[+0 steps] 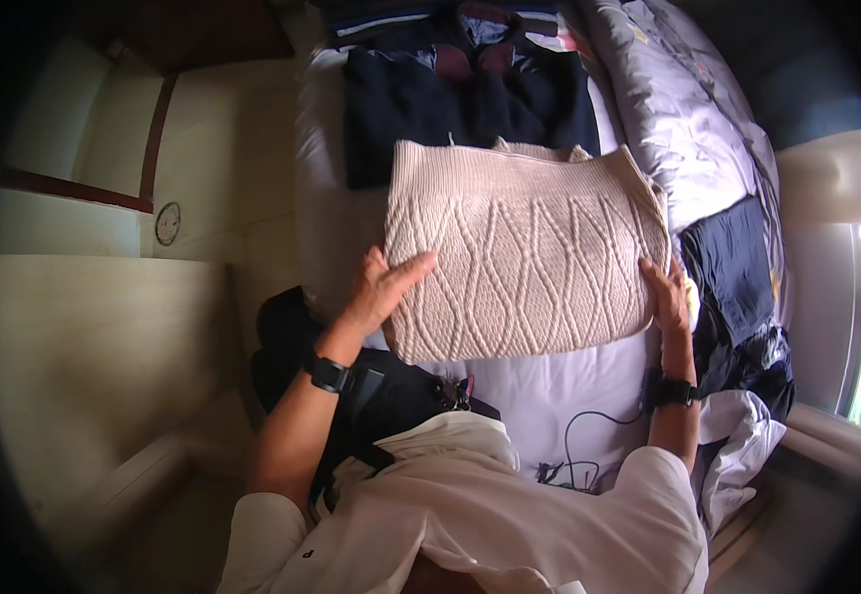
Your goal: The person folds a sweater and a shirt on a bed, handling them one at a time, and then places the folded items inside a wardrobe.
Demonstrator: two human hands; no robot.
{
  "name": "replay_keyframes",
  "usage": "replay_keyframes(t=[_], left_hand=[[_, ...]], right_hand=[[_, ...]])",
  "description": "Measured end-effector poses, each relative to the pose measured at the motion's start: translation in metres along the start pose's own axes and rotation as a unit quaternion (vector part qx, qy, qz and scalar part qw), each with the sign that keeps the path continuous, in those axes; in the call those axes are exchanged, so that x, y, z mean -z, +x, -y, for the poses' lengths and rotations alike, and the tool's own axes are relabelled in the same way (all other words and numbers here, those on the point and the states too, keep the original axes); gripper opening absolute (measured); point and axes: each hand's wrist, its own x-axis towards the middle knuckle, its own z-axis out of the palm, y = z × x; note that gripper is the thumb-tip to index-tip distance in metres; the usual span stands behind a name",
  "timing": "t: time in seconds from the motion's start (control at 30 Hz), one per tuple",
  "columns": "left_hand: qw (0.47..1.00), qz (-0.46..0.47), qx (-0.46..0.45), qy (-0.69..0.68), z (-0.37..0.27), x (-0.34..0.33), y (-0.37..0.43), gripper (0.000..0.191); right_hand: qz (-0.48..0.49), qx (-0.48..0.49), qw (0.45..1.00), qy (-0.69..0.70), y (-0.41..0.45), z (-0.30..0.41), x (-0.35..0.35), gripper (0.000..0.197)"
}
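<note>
A folded beige cable-knit sweater (527, 260) is held up in front of me, above the bed, its ribbed edge on the far side. My left hand (390, 286) grips its left side, thumb on top and the fingers mostly hidden underneath. On the right side, my right hand (666, 289) holds the other edge, thumb over the knit. Just beyond the sweater lie dark folded garments (408, 96) with maroon collar parts, partly covered by it in this view.
A pale sheet (579, 379) covers the bed, with a thin black cable (568, 438) near me. To the right are a bunched quilt (668, 126), dark trousers (731, 267) and a white garment (742, 438). A pale cabinet (104, 371) stands left.
</note>
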Motion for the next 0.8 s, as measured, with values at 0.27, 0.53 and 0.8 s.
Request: replay_keyframes(t=[0.27,0.53,0.8], left_hand=[[0.938,-0.043,0.174,0.298,0.113,-0.048,0.007,0.11],[0.949,-0.022,0.153,0.274,0.105,-0.054,-0.002,0.122],[0.945,0.018,0.194,0.264,0.092,-0.049,-0.011,0.12]], right_hand=[[-0.119,-0.142,0.909,-0.374,-0.027,-0.122,-0.003,0.076],[-0.184,-0.006,0.887,-0.424,-0.03,-0.133,0.001,0.068],[-0.174,-0.049,0.896,-0.406,-0.026,-0.114,0.016,0.065]])
